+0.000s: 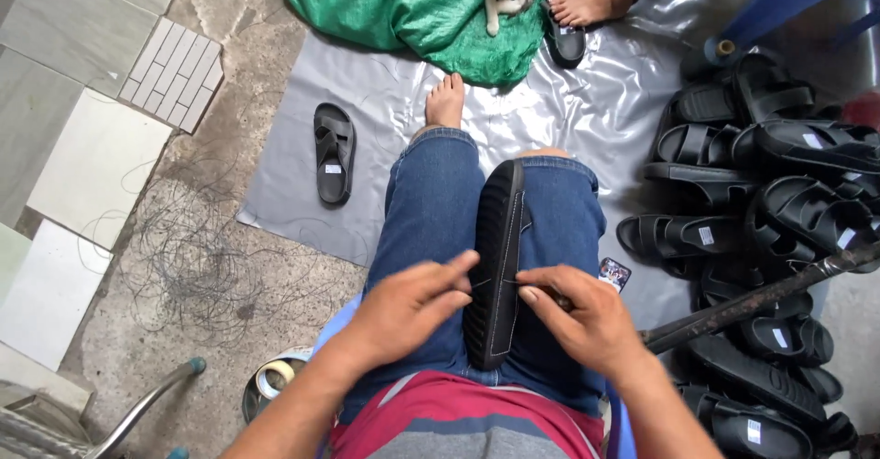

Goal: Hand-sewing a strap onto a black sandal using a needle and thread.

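Note:
A black sandal (pixel 498 239) stands on its edge between my knees, sole toward my left, resting on my blue jeans (pixel 431 212). My left hand (pixel 408 308) presses its fingers against the sandal's sole side near the middle. My right hand (pixel 587 317) pinches the sandal's strap side, fingers closed on the edge and on what looks like a small dark tool, mostly hidden. The two hands meet across the sandal at about the same height.
A heap of black sandals (pixel 779 212) fills the right side on a grey plastic sheet (pixel 385 111). One lone sandal (pixel 334 152) lies left of my foot. A dark pole (pixel 761 299) crosses at right. Green sack (pixel 403 10), another person's foot (pixel 587 3), tape roll (pixel 275 377), tangled thread (pixel 192 257).

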